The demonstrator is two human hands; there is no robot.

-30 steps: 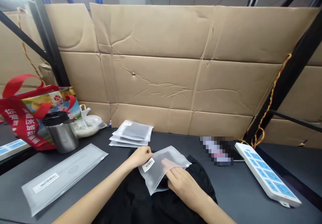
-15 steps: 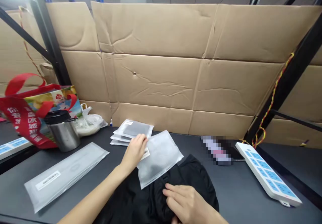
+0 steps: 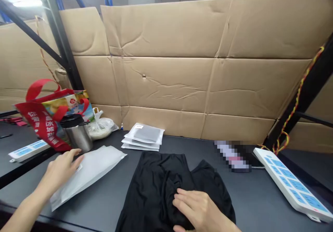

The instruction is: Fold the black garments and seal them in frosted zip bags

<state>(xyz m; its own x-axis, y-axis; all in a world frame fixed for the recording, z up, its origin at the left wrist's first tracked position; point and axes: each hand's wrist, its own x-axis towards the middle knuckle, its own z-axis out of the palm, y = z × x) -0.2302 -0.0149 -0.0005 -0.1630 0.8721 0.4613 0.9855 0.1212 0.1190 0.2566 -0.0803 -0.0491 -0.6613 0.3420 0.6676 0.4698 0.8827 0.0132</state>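
On the left of the table, my left hand (image 3: 63, 167) has its fingers closed at the upper edge of a frosted plastic zip bag (image 3: 97, 169). This bag lies over the spot where a long frosted bag with a barcode label lay. Part of a label shows by my left thumb. A black garment (image 3: 153, 183) lies spread in front of me, with a straight edge at its far end and a bunched part in the middle. My right hand (image 3: 199, 207) grips the bunched fabric, fingers curved over it and thumb low at the near side.
Several flat frosted bags (image 3: 143, 136) are stacked at the back. To the left stand a steel cup with a black lid (image 3: 80, 136), a red carrier bag (image 3: 47, 124) and a knotted clear bag (image 3: 101, 127). A white power strip (image 3: 293, 187) lies at right, near a blurred object (image 3: 234, 157).
My left hand has carried the frosted bag from above the garment to the left. The garment's far end is now uncovered. My right hand stays on the fabric. The view has shifted slightly.
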